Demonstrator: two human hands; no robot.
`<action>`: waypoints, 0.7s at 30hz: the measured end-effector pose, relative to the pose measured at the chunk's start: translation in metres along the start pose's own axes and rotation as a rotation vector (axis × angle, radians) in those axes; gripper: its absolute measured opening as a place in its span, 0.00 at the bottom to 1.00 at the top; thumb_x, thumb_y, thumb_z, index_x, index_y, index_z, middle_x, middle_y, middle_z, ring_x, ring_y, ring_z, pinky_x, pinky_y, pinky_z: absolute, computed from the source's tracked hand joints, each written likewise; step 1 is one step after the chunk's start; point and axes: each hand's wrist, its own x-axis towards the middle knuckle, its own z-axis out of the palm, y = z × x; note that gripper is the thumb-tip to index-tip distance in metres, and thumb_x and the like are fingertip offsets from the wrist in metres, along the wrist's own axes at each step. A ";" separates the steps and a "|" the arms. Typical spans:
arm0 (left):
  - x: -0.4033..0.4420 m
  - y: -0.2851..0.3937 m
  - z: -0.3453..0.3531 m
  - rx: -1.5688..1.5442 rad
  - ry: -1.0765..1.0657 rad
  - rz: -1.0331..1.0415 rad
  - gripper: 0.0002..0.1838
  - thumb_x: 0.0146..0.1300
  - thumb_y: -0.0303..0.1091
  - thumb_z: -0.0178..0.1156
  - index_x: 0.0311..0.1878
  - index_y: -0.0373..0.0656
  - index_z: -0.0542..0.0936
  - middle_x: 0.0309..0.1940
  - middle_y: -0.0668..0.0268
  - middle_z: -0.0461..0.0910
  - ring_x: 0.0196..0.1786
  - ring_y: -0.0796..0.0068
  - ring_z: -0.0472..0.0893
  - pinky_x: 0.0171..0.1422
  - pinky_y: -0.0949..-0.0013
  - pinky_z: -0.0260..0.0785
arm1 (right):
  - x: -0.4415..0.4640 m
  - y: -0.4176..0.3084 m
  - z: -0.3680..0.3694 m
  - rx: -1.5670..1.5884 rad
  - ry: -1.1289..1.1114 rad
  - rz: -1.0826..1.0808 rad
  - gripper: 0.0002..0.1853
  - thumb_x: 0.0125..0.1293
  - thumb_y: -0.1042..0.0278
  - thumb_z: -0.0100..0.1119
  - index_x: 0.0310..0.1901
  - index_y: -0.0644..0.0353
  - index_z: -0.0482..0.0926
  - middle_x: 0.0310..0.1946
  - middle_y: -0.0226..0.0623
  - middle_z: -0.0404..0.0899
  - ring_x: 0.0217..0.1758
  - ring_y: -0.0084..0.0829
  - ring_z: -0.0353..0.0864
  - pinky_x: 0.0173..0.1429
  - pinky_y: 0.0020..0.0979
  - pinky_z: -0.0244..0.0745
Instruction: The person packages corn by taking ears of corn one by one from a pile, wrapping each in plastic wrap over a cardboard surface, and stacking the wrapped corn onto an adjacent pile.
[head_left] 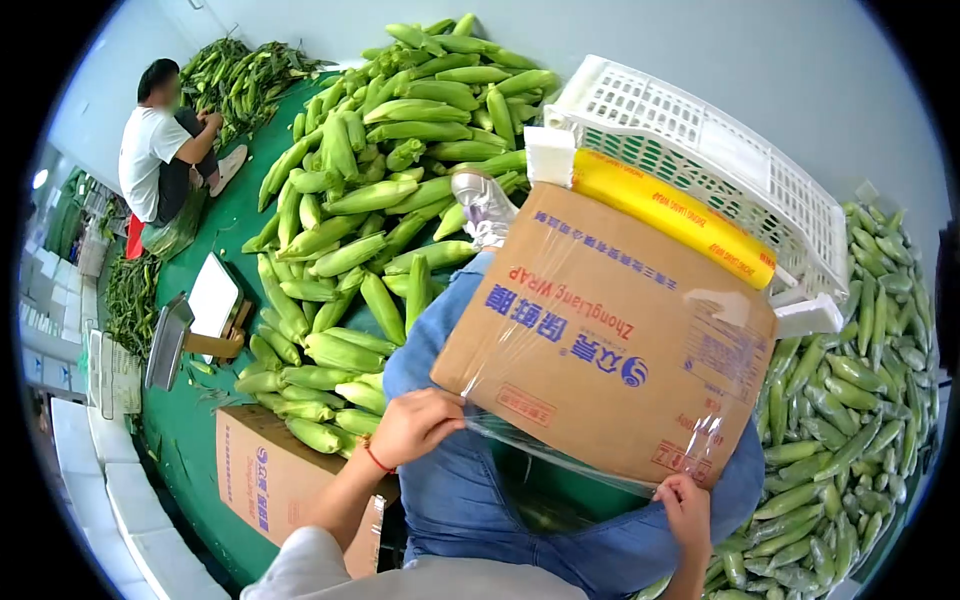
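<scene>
Across my knees lies a large cardboard box point(600, 340) with printed lettering. Clear plastic film point(560, 455) is stretched over its top and along its near edge. My left hand point(420, 425), with a red string on the wrist, pinches the film at the box's near left corner. At the near right corner my right hand point(685, 505) is closed on the film's other end. A yellow roll of wrap point(670, 215) sits along the far side of the box, between white foam end pieces.
Unwrapped corn point(420, 110) is heaped ahead and left; wrapped corn point(840, 420) lies at right. Behind the box stands a white crate point(700, 130). A scale point(195, 325) and another box point(260, 470) are at left. Far left, a person point(160, 150) sits low near green husks.
</scene>
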 end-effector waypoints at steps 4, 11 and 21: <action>-0.031 -0.071 -0.012 -0.447 0.554 -0.600 0.00 0.66 0.24 0.57 0.38 0.38 0.76 0.34 0.64 0.82 0.34 0.81 0.78 0.39 0.72 0.72 | 0.006 -0.007 0.007 0.074 0.007 0.160 0.04 0.66 0.76 0.58 0.35 0.67 0.76 0.22 0.36 0.82 0.22 0.22 0.79 0.27 0.24 0.73; -0.034 -0.318 0.095 0.140 0.020 -0.916 0.36 0.55 0.56 0.68 0.59 0.38 0.73 0.50 0.43 0.80 0.54 0.42 0.79 0.59 0.53 0.71 | 0.010 -0.009 0.006 0.120 -0.032 0.189 0.05 0.68 0.74 0.57 0.35 0.67 0.76 0.23 0.35 0.82 0.23 0.22 0.81 0.28 0.23 0.75; -0.033 -0.341 0.049 -0.441 0.491 -1.002 0.23 0.64 0.48 0.63 0.52 0.38 0.78 0.41 0.61 0.83 0.44 0.66 0.81 0.49 0.65 0.74 | 0.007 -0.010 0.008 0.113 -0.009 0.156 0.06 0.69 0.71 0.58 0.37 0.66 0.76 0.25 0.36 0.82 0.27 0.25 0.84 0.34 0.26 0.77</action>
